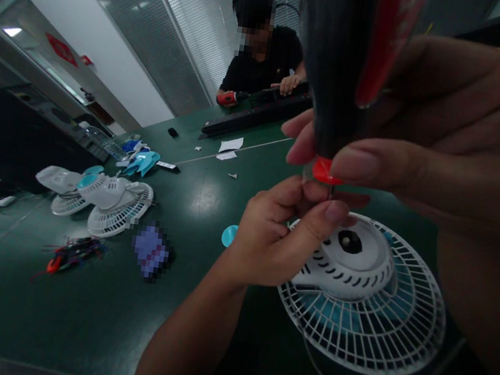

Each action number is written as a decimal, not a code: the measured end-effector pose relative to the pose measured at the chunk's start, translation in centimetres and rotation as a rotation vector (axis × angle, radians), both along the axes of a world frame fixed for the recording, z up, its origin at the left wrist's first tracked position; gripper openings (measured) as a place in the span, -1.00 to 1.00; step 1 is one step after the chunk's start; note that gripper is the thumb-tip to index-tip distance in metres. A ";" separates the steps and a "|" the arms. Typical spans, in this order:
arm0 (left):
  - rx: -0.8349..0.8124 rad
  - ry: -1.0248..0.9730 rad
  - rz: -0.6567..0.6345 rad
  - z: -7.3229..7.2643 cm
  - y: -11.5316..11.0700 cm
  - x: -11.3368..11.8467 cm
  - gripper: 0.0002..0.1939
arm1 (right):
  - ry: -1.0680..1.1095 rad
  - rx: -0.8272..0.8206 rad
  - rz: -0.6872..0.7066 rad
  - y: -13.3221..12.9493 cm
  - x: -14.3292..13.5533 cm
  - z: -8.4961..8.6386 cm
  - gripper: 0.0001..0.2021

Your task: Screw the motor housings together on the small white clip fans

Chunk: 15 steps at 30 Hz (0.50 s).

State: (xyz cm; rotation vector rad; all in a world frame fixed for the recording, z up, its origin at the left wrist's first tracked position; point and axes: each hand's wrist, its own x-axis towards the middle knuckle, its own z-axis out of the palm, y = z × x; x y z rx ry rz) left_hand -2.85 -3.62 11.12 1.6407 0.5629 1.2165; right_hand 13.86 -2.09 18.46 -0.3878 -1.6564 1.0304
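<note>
From the head-worn view, a person grips a screwdriver (342, 64) with a black and red handle in the right hand (422, 156), the thumb pressed near the red collar and the metal shaft pointing down. The left hand (278, 235) closes in a pinch around the lower shaft; its fingers hide the tip, and whether they hold anything else cannot be told. Directly below the right hand, just right of the left hand, a fan (354, 270) lies on the green surface (72, 324), its white motor housing up over the grille and turquoise blades. Whether the left hand touches it is unclear. A pale cord curves along its near side.

A turquoise disc (229, 235) sits just beside the left wrist. Farther left are more white fans (106, 214), a tangle of wires (80, 250) and a pixelated item (151, 251). Scraps of white paper (231, 144) lie beyond the left hand. Across the surface, a co-worker (269, 53) in black bends over a long dark bar (255, 112), a red-and-black power tool (227, 99) alongside.
</note>
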 end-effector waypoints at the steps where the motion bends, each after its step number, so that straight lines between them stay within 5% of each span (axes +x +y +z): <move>1: -0.012 -0.015 0.009 0.0 0.0 0.1 -0.73 | 0.010 0.032 -0.047 0.2 0.0 -0.2 -0.71; 8: -0.059 0.018 0.097 0.0 0.1 0.2 -0.61 | 0.074 0.124 -0.185 1.1 -0.7 -1.6 -0.51; 13: -0.075 -0.026 0.058 0.0 -0.2 0.2 -0.67 | 0.051 -0.081 0.010 0.0 -1.0 0.2 -0.82; 15: -0.083 -0.036 0.026 0.0 -0.2 0.1 -0.72 | 0.068 -0.243 -0.012 -0.6 -1.2 1.3 -0.69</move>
